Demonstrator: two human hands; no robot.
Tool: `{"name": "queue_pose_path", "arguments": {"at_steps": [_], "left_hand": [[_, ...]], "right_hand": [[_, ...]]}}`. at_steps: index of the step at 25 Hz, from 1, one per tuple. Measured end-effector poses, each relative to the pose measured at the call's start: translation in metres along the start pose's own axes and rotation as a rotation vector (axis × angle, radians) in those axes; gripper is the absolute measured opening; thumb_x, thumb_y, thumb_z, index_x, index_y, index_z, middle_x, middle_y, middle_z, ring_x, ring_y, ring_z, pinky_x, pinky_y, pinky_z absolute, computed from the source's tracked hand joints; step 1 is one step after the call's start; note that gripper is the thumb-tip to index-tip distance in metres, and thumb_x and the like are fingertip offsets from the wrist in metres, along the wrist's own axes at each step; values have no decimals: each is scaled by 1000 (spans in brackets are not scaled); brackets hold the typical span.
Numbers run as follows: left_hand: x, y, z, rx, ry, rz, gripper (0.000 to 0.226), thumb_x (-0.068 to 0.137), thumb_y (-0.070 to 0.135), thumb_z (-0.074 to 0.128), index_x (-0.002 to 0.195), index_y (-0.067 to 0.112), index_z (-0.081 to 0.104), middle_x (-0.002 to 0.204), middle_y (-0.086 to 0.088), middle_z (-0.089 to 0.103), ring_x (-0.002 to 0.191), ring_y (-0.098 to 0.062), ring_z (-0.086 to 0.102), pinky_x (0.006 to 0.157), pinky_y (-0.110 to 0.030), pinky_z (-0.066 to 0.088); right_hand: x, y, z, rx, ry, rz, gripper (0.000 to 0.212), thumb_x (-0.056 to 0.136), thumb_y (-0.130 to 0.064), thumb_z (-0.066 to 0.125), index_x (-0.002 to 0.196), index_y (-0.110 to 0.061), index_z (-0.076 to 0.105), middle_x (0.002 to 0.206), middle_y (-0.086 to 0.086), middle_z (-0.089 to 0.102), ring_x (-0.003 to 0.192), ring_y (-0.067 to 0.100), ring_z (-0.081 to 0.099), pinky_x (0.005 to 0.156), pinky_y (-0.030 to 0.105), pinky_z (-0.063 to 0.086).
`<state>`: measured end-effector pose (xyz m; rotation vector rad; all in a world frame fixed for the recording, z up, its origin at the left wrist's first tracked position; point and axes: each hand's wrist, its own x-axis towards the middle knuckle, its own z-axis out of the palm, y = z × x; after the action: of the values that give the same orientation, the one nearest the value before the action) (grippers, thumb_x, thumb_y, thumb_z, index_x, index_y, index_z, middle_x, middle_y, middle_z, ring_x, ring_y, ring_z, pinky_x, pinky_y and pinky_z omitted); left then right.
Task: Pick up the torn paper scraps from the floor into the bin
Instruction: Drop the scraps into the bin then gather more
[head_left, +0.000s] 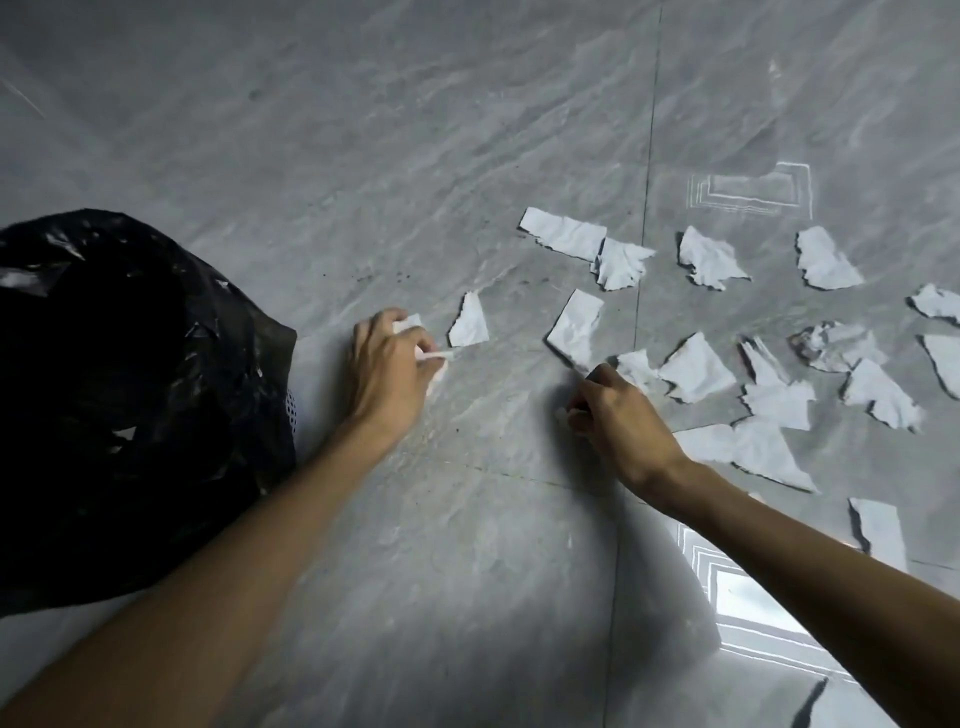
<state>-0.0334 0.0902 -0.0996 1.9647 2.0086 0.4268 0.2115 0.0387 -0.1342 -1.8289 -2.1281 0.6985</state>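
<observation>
Single head-worn view, looking steeply down and forward at the floor from close above; both forearms enter from the bottom edge. No second view.

The floor was glossy, veined grey stone tile; the paper scraps were matt, crumpled, ragged-edged; the bin liner was shiny, wrinkled black plastic.

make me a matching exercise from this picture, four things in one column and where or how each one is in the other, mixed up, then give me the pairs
Things:
1. bin
2. left hand
3. right hand
4. triangular scrap

Places or states:
A. lying flat just right of the left hand
B. at the left edge, lined with a black bag
C. closed on white paper, nearest the bin
D. fingertips down at the near edge of the scrap pile

Pairs: 1-B, 2-C, 3-D, 4-A
</observation>
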Motion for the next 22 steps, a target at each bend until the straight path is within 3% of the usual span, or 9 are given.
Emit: {"name": "queue_pose_path", "arguments": {"at_steps": [3,6,10,12,16,19,22], "left_hand": [[33,-15,1,71,-105,-107,12,81,18,72,91,13,73,128,-13,56,121,-35,46,99,-36,38],[30,-23,9,21,-99,-142,8,81,12,73,88,8,71,111,-13,63,106,-33,57,81,-34,44],[8,-16,-17,-145,-100,-281,10,79,15,75,86,8,72,93,-13,72,91,-29,65,67,-23,37],[-4,-4,-49,-222,-100,-250,9,77,19,76,81,11,74,78,-8,71,81,-24,67,64,-21,39],[-32,28,-140,-352,15,-56,8,78,21,75,72,16,72,55,2,66,48,-3,57,52,-13,41],[-67,33,-209,-241,221,60,8,80,30,71,73,27,68,58,14,62,56,-2,56,56,-11,39],[-89,0,-239,-83,388,-17,5,82,33,69,79,29,69,63,17,61,64,-8,57,66,-15,40]], "right_hand": [[4,-10,-9,83,19,-19,11,88,-12,61,79,-8,56,80,7,62,71,31,62,64,42,49],[31,-31,-20,178,32,-46,3,87,-11,60,89,-9,60,74,7,68,71,28,64,65,38,50],[101,-63,-12,145,-116,-33,51,84,-12,63,131,-9,43,95,23,70,88,36,64,78,38,51],[127,-77,0,4,-191,-2,55,84,-10,61,135,-9,41,107,29,63,99,43,61,81,39,48],[133,-92,5,-96,-180,-8,27,88,-12,54,113,-2,57,113,30,62,103,45,60,80,39,46],[120,-98,8,-9,-157,7,18,87,-14,54,94,-2,64,101,27,67,94,43,63,70,33,42],[104,-134,-3,242,-34,1,10,84,-13,60,85,-6,67,77,16,71,75,27,68,60,25,41]]}}
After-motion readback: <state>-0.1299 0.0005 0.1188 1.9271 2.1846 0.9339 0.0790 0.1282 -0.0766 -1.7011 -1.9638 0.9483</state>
